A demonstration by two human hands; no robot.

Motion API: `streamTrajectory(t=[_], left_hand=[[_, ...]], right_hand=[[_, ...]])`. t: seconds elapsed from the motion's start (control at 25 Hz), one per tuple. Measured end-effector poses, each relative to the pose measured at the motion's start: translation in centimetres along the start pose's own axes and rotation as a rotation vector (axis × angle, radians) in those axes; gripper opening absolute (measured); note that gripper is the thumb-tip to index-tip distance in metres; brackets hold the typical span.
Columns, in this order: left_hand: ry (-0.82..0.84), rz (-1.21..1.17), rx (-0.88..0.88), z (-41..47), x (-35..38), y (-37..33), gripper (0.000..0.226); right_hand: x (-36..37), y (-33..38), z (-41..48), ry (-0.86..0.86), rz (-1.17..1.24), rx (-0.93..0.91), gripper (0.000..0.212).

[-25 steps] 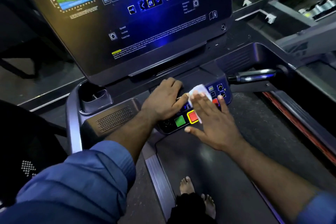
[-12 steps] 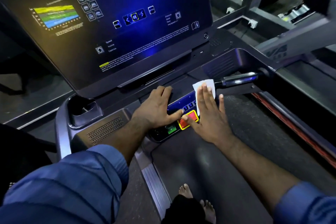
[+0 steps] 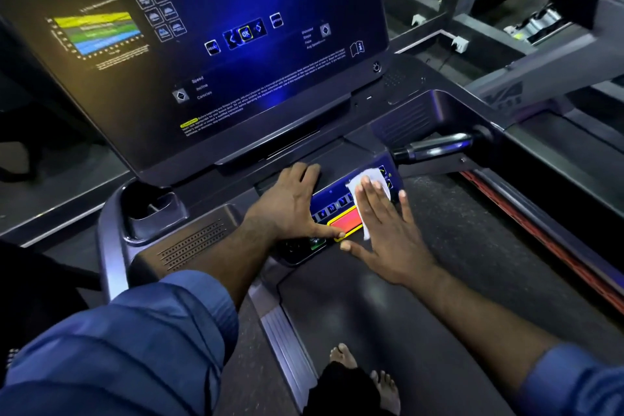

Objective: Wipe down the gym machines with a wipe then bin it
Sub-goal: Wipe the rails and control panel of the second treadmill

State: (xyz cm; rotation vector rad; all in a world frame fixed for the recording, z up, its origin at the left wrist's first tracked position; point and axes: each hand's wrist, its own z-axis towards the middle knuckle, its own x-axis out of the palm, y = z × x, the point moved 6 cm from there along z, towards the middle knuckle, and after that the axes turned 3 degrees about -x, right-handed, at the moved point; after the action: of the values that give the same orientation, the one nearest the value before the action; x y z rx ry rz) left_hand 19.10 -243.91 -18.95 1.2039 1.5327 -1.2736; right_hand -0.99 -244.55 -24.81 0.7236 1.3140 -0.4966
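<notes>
I stand on a treadmill facing its console. A white wipe (image 3: 368,179) lies on the button panel (image 3: 332,206), to the right of the red stop button (image 3: 346,221). My right hand (image 3: 388,233) presses flat on the wipe with straight, spread fingers. Most of the wipe is hidden under those fingers. My left hand (image 3: 290,206) rests flat on the console just left of the panel, its thumb touching the panel's lower edge by the red button.
The large dark display screen (image 3: 209,44) rises behind the panel. A cup holder (image 3: 152,206) sits at the left and a metal grip bar (image 3: 435,145) at the right. The belt (image 3: 371,314) runs under my bare feet (image 3: 364,371). Another machine (image 3: 557,54) stands at the right.
My right hand slid the wipe along the button panel, from over the red button toward the panel's right end. The left hand stayed on the console. The view shifted slightly.
</notes>
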Motion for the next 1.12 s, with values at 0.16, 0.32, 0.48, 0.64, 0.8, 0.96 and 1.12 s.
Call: streamTrajectory(t=[0.16, 0.32, 0.48, 0.64, 0.8, 0.96, 1.12], left_hand=[[0.019, -0.005, -0.014, 0.0, 0.0, -0.1, 0.134], [-0.002, -0.017, -0.008, -0.1, -0.3, -0.1, 0.132], [-0.005, -0.029, 0.005, 0.0, -0.4, -0.2, 0.126], [-0.028, -0.030, 0.009, 0.0, -0.4, -0.2, 0.120], [-0.130, -0.123, 0.037, -0.3, -0.6, 0.1, 0.086], [-0.202, -0.241, 0.022, -0.8, -1.1, 1.1, 0.062], [-0.254, -0.360, -0.011, -0.8, -1.3, 1.5, 0.050]], right_hand=[[1.9, -2.6, -1.9, -0.020, 0.065, 0.164, 0.099], [-1.1, -1.6, 3.8, -0.139, 0.294, 0.345, 0.099], [2.2, -0.9, -1.9, -0.051, 0.127, 0.130, 0.092], [-0.2, -3.5, 2.3, -0.174, 0.269, 0.397, 0.092], [-0.7, 2.4, 3.7, -0.144, 0.188, 0.153, 0.089], [0.7, 0.2, 0.1, -0.066, 0.117, 0.147, 0.091], [-0.8, 3.2, 2.7, -0.136, 0.192, 0.299, 0.104]])
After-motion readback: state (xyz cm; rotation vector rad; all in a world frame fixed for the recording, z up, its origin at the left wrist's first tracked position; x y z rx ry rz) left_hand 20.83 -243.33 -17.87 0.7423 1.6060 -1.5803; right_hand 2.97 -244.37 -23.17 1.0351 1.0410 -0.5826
